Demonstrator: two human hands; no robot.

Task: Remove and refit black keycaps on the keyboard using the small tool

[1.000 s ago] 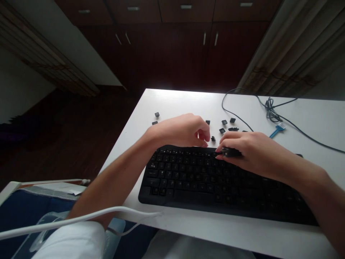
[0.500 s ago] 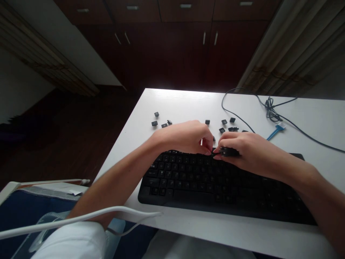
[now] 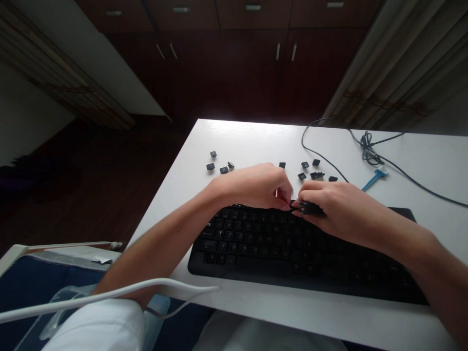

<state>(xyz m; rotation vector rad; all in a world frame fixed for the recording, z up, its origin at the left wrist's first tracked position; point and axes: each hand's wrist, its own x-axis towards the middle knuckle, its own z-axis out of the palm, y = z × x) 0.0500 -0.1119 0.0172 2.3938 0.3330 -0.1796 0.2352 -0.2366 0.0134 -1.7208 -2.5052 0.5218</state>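
A black keyboard (image 3: 256, 265) lies on the white table, with both of my hands over its far edge. My left hand (image 3: 268, 187) is closed in a pinch at the top row; whatever its fingertips hold is too small and dark to make out. Just to its right, my right hand (image 3: 329, 200) is closed around a small black tool (image 3: 310, 208), whose tip points left toward the left fingertips. The fingertips of the two hands nearly meet. Several loose black keycaps lie behind the keyboard, among them one keycap (image 3: 210, 166) at the left and another (image 3: 316, 162) at the right.
A blue brush (image 3: 375, 179) with pale bristles lies behind my right hand. A bundled black cable (image 3: 368, 148) runs across the back right of the white table (image 3: 241, 139). A white cord (image 3: 146, 286) crosses in front of my left forearm. Dark wooden cabinets (image 3: 234, 73) stand beyond.
Both hands keep their grips and shift only slightly, the fingertips a touch to the right. The view has moved a little; the keycaps, brush and cable lie as before.
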